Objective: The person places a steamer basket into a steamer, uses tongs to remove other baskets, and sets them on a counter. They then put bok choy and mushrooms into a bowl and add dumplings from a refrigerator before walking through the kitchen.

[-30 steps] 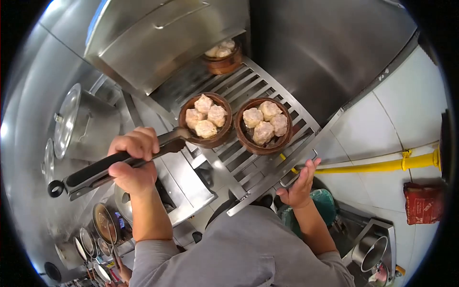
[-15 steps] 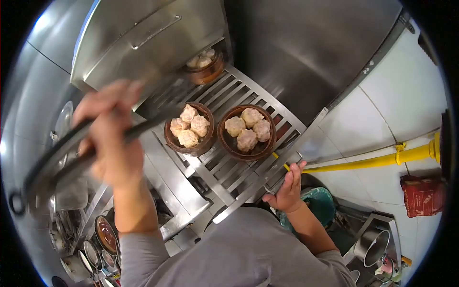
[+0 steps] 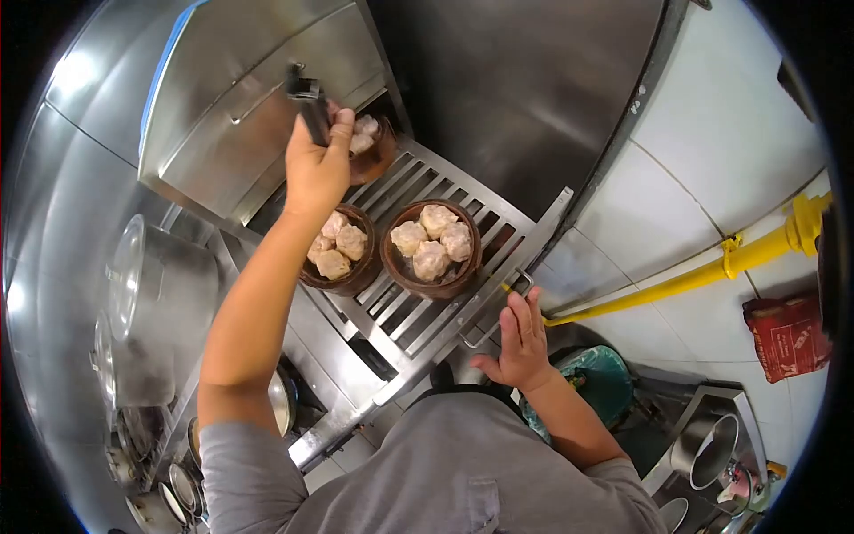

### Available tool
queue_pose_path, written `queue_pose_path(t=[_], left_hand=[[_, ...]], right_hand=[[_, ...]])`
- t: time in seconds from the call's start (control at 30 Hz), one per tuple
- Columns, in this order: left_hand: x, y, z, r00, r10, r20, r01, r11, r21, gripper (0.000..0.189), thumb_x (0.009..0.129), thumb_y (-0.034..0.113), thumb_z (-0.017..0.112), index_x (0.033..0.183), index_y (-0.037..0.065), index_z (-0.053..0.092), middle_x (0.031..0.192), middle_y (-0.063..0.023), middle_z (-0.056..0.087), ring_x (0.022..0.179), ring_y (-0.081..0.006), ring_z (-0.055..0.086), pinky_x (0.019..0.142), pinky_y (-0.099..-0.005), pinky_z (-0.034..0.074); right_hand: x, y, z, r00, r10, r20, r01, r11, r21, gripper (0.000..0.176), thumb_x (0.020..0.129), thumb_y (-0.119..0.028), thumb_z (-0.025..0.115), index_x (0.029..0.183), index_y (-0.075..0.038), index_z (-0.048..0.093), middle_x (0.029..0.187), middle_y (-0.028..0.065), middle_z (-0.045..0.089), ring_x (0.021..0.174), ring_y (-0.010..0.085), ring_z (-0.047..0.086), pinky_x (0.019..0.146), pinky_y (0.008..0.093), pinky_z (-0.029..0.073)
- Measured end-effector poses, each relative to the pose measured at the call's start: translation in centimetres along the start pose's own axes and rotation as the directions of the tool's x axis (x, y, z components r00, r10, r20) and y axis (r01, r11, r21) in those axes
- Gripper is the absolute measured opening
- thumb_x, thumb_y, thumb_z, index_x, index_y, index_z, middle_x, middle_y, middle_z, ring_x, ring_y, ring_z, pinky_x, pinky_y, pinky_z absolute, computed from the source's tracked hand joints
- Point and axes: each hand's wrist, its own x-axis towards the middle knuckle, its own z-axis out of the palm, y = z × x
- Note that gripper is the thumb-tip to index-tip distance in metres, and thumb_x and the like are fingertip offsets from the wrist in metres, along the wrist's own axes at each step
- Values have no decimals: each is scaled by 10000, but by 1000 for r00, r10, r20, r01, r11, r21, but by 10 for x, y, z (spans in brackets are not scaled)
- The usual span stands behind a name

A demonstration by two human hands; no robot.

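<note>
My left hand [image 3: 318,173] is closed round black tongs [image 3: 311,109], in front of the steel cabinet face and beside the farthest basket; the tips of the tongs are hard to make out. That round brown steamer basket [image 3: 378,165] holds pale dumplings and is partly under the cabinet. Nearer me, a middle basket [image 3: 363,278] is partly covered by my forearm, and a right basket [image 3: 438,290] stands beside it; both hold several siu mai [image 3: 431,260]. All three rest on a slatted steel rack [image 3: 391,307]. My right hand [image 3: 518,351] has its fingers stretched out by the wire handle [image 3: 523,281] at the rack's front.
The steel cabinet [image 3: 258,116] overhangs the rack's far left. A large lidded pot [image 3: 182,285] stands at left. A yellow pipe [image 3: 667,285] runs along the tiled wall at right, near a red packet [image 3: 787,334]. Below are a green bucket [image 3: 605,378] and a metal pot [image 3: 712,449].
My left hand has swung up and right with the tongs, from the left side to near the farthest basket. My right hand stays by the handle. The whole view has shifted slightly.
</note>
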Motion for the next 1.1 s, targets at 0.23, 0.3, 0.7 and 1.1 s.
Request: queue_pose_path(t=[0.23,0.3,0.7,1.1], left_hand=[[-58,84,-99,961,171,-216,-193,977,-87,241,1078,256,632,1168,35,606,1024,-87,674,1008,-238,659,1017,-444,522],[-96,97,-150,934,319,-160,-345,922,-177,355,1058,395,638,1116,52,567,977,-104,634,996,-303,630,1040,-526,506],[-272,64,-305,932,9,-363,-4,1000,15,592,993,626,624,1013,42,525,862,-97,548,880,-266,562,978,-496,474],[-318,17,-253,974,-141,-179,127,988,-91,441,988,428,732,1041,11,599,894,-128,655,889,-259,641,982,-488,498]], right_hand=[[-12,-8,2,999,-9,50,12,998,-56,1075,981,-739,512,1658,27,180,1693,322,206,1575,546,148,1262,620,204],[-19,-1,17,997,-59,39,60,998,-20,1123,972,-765,488,1667,21,90,1714,313,100,1591,526,71,1272,621,140],[78,-11,102,989,-105,108,110,993,-34,1162,981,-649,563,1654,22,-106,1720,316,-36,1549,613,54,1213,737,59],[247,-49,211,837,195,511,-20,944,-328,926,1049,-575,489,1705,-114,27,1782,88,30,1615,408,95,1253,712,20]])
